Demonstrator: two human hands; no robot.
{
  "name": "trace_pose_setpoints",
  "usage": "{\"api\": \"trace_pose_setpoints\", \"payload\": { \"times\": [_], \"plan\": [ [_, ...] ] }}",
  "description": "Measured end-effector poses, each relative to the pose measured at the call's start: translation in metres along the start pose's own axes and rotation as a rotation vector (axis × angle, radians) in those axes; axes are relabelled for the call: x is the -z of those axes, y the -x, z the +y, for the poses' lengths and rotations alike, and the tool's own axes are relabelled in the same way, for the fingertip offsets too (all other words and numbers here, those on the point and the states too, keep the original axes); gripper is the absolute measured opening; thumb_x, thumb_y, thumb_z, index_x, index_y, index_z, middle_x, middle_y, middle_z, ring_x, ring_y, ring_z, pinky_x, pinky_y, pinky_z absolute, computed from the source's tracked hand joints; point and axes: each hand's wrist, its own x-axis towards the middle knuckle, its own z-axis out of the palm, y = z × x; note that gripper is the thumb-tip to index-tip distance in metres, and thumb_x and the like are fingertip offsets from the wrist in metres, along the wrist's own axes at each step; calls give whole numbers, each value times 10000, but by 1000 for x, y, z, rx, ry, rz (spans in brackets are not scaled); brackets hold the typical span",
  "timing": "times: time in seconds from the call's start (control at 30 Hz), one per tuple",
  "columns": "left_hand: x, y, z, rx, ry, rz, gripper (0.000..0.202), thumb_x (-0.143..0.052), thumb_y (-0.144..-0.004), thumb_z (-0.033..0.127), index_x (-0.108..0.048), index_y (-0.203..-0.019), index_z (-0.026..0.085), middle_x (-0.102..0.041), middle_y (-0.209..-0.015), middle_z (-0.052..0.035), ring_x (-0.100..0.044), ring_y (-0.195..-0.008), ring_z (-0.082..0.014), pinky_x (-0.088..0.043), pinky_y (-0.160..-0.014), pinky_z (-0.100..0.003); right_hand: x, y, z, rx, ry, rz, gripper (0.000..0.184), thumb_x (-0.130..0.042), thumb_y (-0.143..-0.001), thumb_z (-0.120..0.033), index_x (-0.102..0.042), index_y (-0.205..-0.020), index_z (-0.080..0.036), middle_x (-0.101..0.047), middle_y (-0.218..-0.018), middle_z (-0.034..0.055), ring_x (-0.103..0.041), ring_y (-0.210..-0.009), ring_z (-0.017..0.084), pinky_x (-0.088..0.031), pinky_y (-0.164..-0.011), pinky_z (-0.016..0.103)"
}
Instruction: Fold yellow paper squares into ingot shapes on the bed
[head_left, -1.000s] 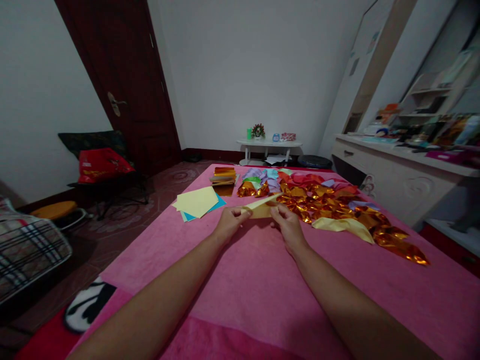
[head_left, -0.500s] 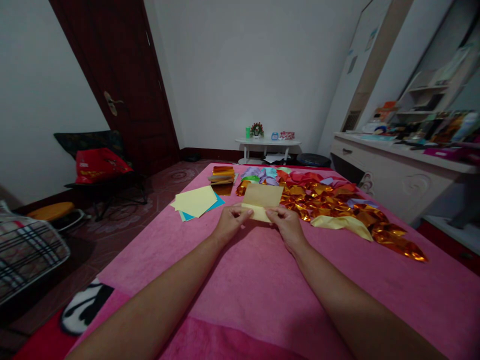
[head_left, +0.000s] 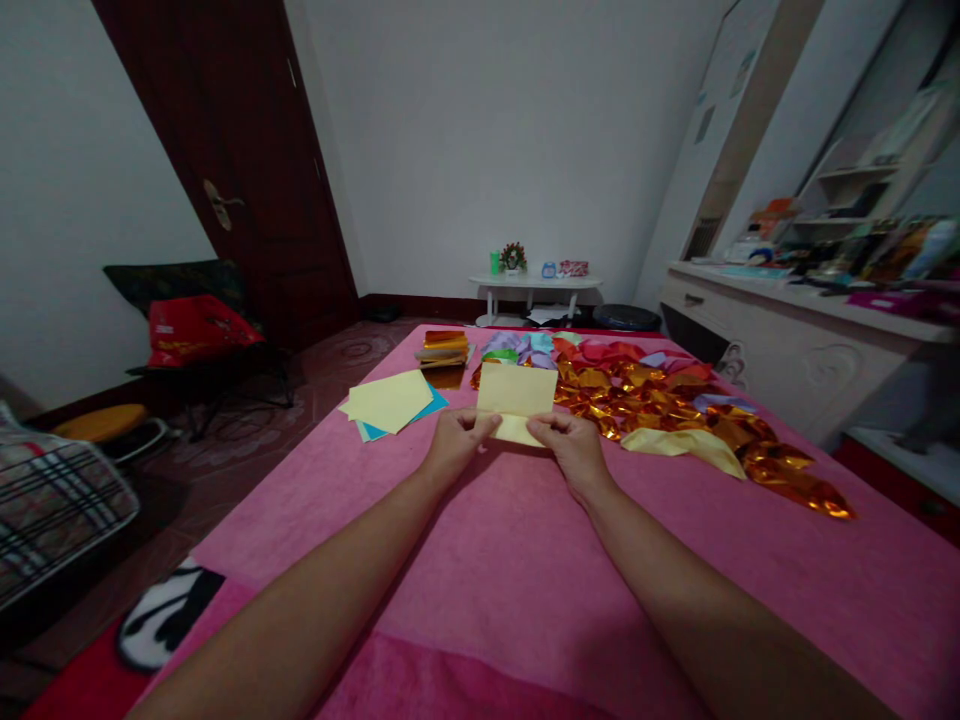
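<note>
In the head view, the left hand (head_left: pixel 459 438) pinches the left edge of a yellow sheet (head_left: pixel 517 388) between thumb and fingers, and the right hand (head_left: pixel 576 448) pinches its right edge the same way. The sheet is in the middle of the scene, over the pink cloth (head_left: pixel 495 570), with a crease running across between the two thumbs; its far part tilts up (whether the near edge touches the cloth, I cannot tell).

To the left, just beside the left hand, loose yellow sheets (head_left: pixel 388 400) overlap a blue sheet (head_left: pixel 435 402). Farther off is a stack of gold foil (head_left: pixel 444 347). To the right, crumpled orange foil pieces (head_left: pixel 652 388) spread out, with a pale yellow strip (head_left: pixel 679 445) along their near side.
</note>
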Motion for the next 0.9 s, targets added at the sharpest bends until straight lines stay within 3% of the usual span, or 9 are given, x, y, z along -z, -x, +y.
{"api": "trace_pose_setpoints", "payload": {
  "times": [0.2, 0.47, 0.9],
  "plan": [
    [-1, 0, 0, 14, 5, 16, 366, -681, -701, 433, -648, -564, 95, -570, -518, -11, -461, -478, -87, -341, -465, -203, 0, 0, 1, -5, 11, 49, 256, -764, -592, -388, -699, -688, -159, -604, -550, -15, -475, -489, 117, -350, -488, 246],
    [-2, -1, -1, 27, 16, 82, 323, -695, -683, 414, -695, -651, 93, -598, -540, -13, -472, -465, -90, -352, -454, -205, -1, -2, 0, 9, 22, 76, 251, -753, -591, -382, -701, -685, -155, -637, -595, 4, -513, -526, 132, -390, -520, 258],
    [-4, -2, -1, 46, 58, 148, 256, -740, -627, 347, -657, -581, 109, -580, -521, 1, -470, -447, -78, -380, -430, -193, -4, 0, -7, 69, 122, 191, 237, -755, -569, -364, -632, -567, -161, -588, -541, -9, -472, -501, 118, -367, -493, 253]
  ]
}}
